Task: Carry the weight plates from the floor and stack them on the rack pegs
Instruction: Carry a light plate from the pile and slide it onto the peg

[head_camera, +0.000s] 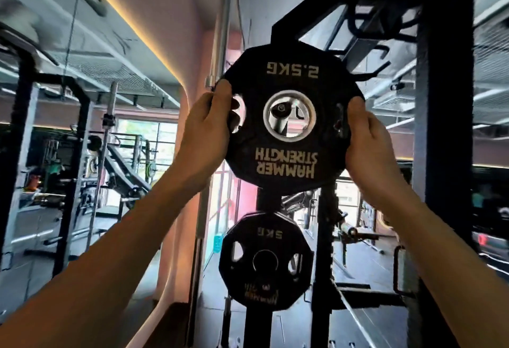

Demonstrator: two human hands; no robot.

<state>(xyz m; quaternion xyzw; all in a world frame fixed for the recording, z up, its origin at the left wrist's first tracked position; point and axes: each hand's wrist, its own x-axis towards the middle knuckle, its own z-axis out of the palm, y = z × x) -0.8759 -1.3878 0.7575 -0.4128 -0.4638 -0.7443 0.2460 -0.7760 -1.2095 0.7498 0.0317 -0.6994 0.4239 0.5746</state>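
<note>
Both hands, left hand and right hand, grip the 2.5 kg plate by its edges, its bore lined up on the upper rack peg above the racked 5 kg plate; next, I judge, slide it home.

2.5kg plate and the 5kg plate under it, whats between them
In the head view, only a short stretch of the black rack post shows between the 2.5kg plate and the 5kg plate; no other plate.

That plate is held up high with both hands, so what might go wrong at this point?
1. The peg end shows off-centre through the hole of the 2.5 kg plate; pushed forward now, the plate may catch on the peg's tip.
2. The left hand has fingers through a grip slot, which could get pinched against the rack.
3. If it slips, it could strike the 5 kg plate below.
</note>
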